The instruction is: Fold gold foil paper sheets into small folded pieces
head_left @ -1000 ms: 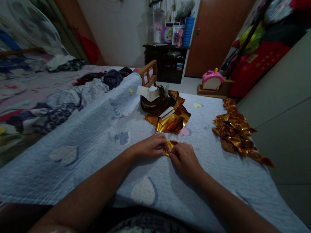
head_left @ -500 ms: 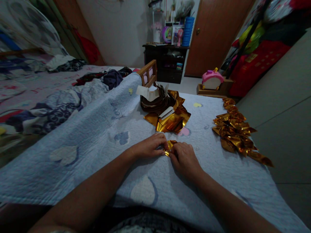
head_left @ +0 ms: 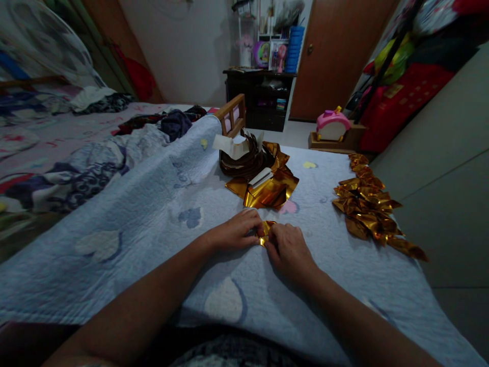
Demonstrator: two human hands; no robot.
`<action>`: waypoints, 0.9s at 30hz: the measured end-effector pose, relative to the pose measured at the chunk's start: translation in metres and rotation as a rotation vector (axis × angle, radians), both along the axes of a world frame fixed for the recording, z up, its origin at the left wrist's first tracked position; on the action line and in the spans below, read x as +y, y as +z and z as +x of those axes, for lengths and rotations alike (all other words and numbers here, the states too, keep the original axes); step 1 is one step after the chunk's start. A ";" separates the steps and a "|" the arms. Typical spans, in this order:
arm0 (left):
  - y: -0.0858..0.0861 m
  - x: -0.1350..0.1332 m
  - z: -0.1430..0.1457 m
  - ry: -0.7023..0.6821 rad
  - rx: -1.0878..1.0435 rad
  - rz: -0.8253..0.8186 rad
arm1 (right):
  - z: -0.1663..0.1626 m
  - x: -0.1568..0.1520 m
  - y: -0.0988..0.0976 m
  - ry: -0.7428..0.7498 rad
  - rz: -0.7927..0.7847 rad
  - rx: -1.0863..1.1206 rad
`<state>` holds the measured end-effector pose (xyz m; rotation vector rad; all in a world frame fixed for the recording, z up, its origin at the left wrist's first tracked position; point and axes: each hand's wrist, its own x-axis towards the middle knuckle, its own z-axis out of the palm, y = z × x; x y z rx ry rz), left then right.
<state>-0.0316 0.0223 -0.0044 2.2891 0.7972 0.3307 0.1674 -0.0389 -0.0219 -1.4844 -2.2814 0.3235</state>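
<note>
A small piece of gold foil paper (head_left: 264, 235) lies low over the quilt, pinched between my two hands. My left hand (head_left: 244, 229) is closed on its left side, thumb and fingers together. On the right side, my right hand (head_left: 289, 245) grips it with curled fingers, which hide much of the paper. Just beyond them rests a stack of gold sheets (head_left: 275, 191) with a folded white-backed piece on it. Behind that stands a curled dark brown bundle (head_left: 244, 162) with pale sheets sticking out. Several folded gold pieces (head_left: 369, 209) are heaped at the right edge.
The light blue quilt (head_left: 145, 204) with heart patterns covers the surface under my hands. Rumpled clothes and bedding (head_left: 84, 168) lie to the left. A wooden rail (head_left: 232, 113) rises at the far edge. Beyond are a dark cabinet (head_left: 260, 102), a pink toy (head_left: 333, 125) and a door (head_left: 340, 56).
My right fingers have shifted slightly over the gold foil paper, and both hands keep hold of it. The whole view has moved a few pixels; the piles look unchanged.
</note>
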 end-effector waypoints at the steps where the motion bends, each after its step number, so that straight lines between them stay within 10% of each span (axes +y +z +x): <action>1: 0.000 0.000 0.000 -0.003 -0.002 -0.003 | 0.000 0.000 0.000 0.001 0.002 -0.001; 27: 0.000 -0.002 0.004 0.035 0.022 0.015 | 0.000 0.000 -0.001 0.012 0.002 -0.018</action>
